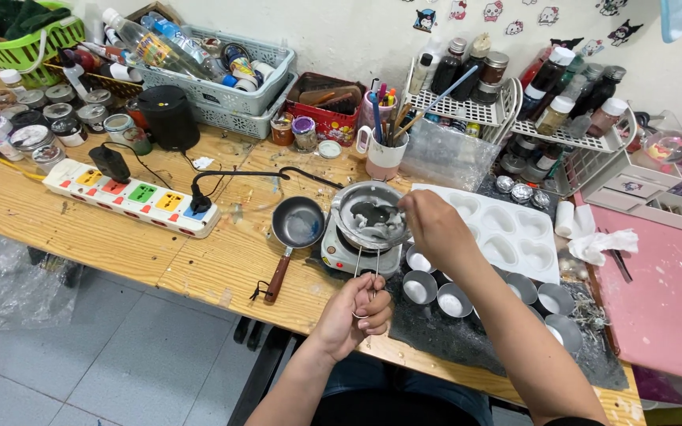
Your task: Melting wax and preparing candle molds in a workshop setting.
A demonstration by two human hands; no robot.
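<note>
A: Where do we have our hands?

B: Our left hand (pixel 357 314) has its grip closed round the looped wire handle (pixel 366 272) of the metal pouring pot (pixel 370 214), down at the near edge of the counter (pixel 80 229). Our right hand (pixel 434 225) is over the pot's right rim, fingers pinched together on something thin that dips into the pot; we cannot tell what it is.

A: And the pot itself?

B: It sits on the small white hotplate (pixel 349 254), with pale, lumpy wax inside. Just to its left lies a small saucepan (pixel 298 223) with a brown wooden handle pointing toward us.

A: What lies to our right?

B: A cluster of small round metal cups (pixel 420 288) on a dark mat (pixel 515 339), several holding white wax. Behind them is a white mould tray (pixel 515 237) with rounded hollows, and further right a pink board (pixel 665 292) carrying a crumpled white tissue (pixel 605 243).

A: Any packages or labels we can place?

B: At the back left, a white power strip (pixel 132 196) with coloured square switches: orange, red, green, yellow, blue. Beyond it are round tins and jars with pale lids (pixel 37 118), a lime-green basket (pixel 21 43) and grey baskets (pixel 230 91) with clear plastic bottles. A red box (pixel 329 118) stands in the middle, next to a white mug (pixel 382 150) full of brushes and sticks. Dark bottles with white and brown caps (pixel 554 87) fill the white wire racks at the back right, and small cartoon stickers (pixel 499 12) dot the wall.
</note>
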